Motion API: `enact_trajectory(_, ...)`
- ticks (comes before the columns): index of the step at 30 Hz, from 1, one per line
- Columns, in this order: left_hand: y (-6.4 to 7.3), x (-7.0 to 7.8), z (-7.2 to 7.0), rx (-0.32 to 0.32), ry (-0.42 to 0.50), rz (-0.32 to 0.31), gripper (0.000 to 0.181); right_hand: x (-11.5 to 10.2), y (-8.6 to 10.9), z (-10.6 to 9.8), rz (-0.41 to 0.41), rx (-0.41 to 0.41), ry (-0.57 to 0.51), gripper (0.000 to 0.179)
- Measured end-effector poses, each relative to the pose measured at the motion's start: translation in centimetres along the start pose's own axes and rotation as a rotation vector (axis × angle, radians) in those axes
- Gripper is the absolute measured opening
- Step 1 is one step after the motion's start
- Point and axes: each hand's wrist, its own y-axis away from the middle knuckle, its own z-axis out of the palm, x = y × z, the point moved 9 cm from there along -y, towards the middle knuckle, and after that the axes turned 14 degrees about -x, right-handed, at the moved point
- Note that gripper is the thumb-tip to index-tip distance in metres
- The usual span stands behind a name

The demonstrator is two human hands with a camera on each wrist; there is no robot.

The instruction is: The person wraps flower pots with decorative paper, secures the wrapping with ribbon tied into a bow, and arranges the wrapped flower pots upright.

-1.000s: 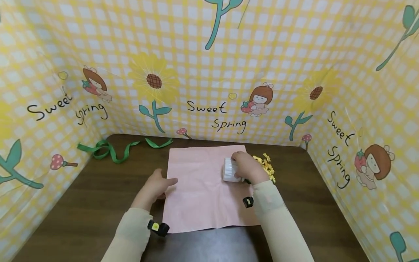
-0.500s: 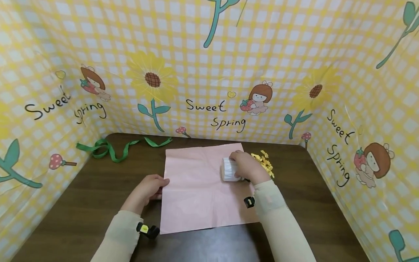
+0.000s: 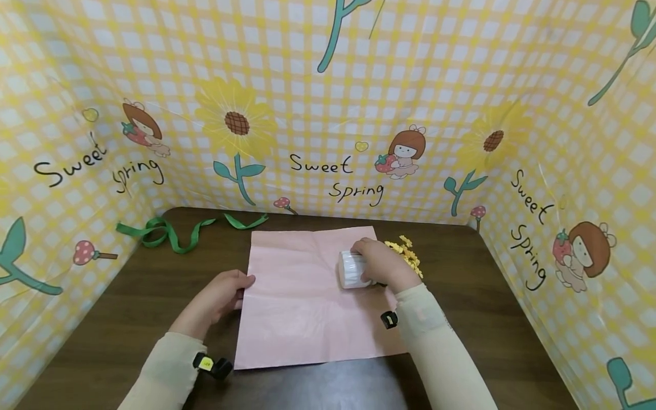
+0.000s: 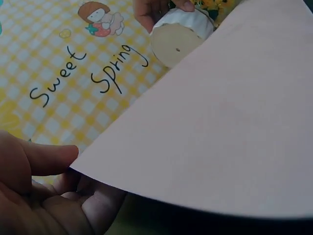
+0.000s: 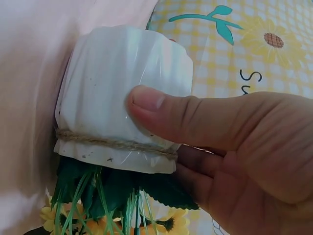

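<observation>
A sheet of pink wrapping paper (image 3: pixel 287 324) lies on the table, its left edge pinched between thumb and fingers of my left hand (image 3: pixel 215 299). In the left wrist view, the paper's corner (image 4: pixel 112 161) rises from that hand. My right hand (image 3: pixel 386 265) grips a white fluted flowerpot (image 3: pixel 351 270), tipped on its side over the right part of the sheet. Twine (image 5: pixel 112 142) circles the pot near its rim. Yellow flowers (image 3: pixel 410 257) and dark green leaves (image 5: pixel 146 183) stick out to the right, partly hidden by the hand. The left wrist view shows the pot's flat base (image 4: pixel 168 46).
A green ribbon (image 3: pixel 179 242) curls across the back left of the dark wooden table (image 3: pixel 138 302), with a second piece (image 3: pixel 246 222) behind the paper. Yellow checked cloth (image 3: pixel 307 114) walls in the back and both sides.
My left hand has closed on the paper's left edge and moved left, drawing the sheet with it. The right hand and pot have shifted slightly left.
</observation>
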Motion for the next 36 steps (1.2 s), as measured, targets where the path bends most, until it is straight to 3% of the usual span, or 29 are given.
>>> enact_trajectory(6, 1.2, 2.9, -0.1, 0.018, -0.184, 0.036, 0.025, -1.0, -0.1, 0.0, -0.007, -0.001, 0.014, 0.059)
enact_trajectory(15, 1.9, 6.5, 1.1, 0.011, -0.325, 0.043, 0.027, -1.7, -0.1, 0.5, 0.009, -0.031, 0.023, 0.059)
enact_trajectory(25, 2.7, 12.1, 4.1, -0.034, -0.309, 0.139, 0.021, -2.9, -0.2, 0.4, -0.024, -0.017, 0.01, 0.059)
enact_trajectory(31, 2.9, 13.3, 5.3, -0.07, -0.275, 0.164, 0.022, -4.0, -0.3, 0.9, -0.043, -0.027, 0.02, 0.059)
enact_trajectory(36, 2.7, 14.1, 7.0, -0.113, -0.219, 0.179, 0.019, -4.8, -0.6, 1.3, -0.047, -0.021, 0.043, 0.058)
